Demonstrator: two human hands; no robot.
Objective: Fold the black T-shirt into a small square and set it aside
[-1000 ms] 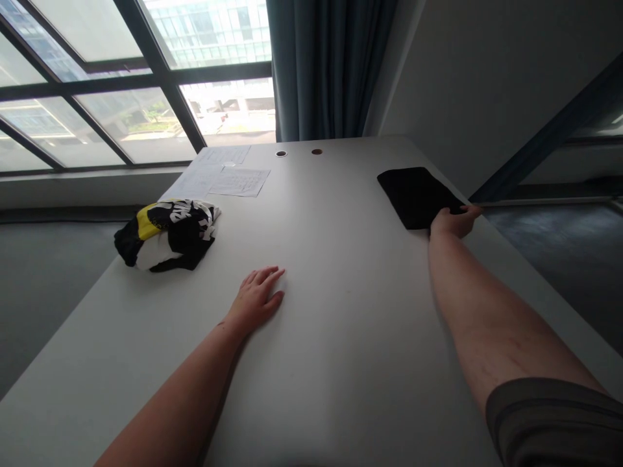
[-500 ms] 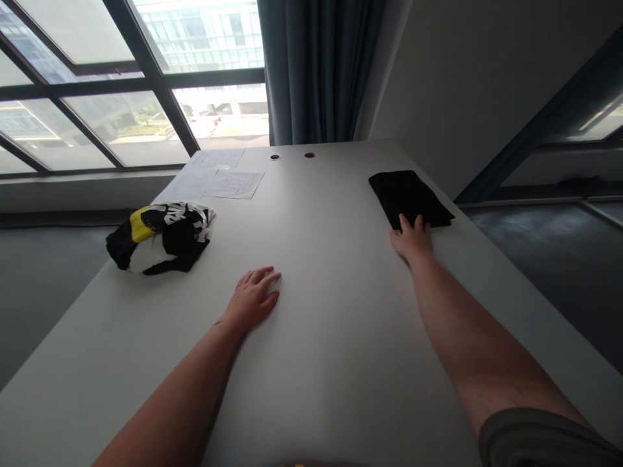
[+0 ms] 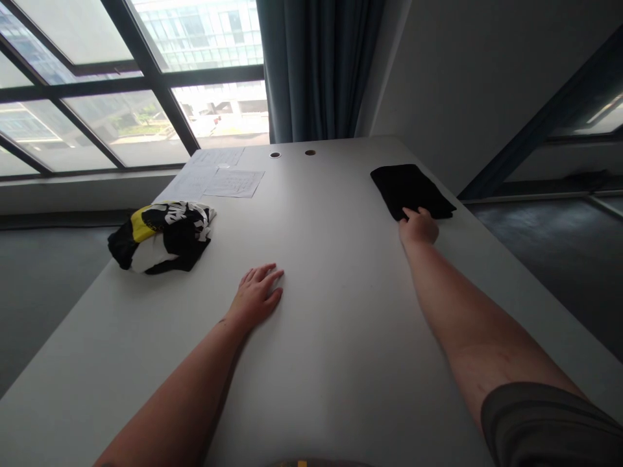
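Note:
My right hand [image 3: 418,227] reaches out to the near edge of a black folded cloth [image 3: 409,185] that lies flat at the table's right side. Its fingers are curled down onto that edge, and their tips are hidden against the dark fabric. My left hand [image 3: 257,297] lies flat on the white table [image 3: 331,311] near the middle, fingers stretched out and holding nothing. A crumpled black, white and yellow garment [image 3: 163,235] sits to the left of my left hand, close to the table's left edge.
Printed paper sheets [image 3: 221,175] lie at the far left of the table, near two cable holes [image 3: 292,154]. A dark curtain [image 3: 316,65] and large windows stand behind. The table's right edge drops to the floor just past the black cloth.
My right hand moved from the cloth's right near corner to its near edge, first with fingers spread flat, now curled on the edge. The left hand stayed put.

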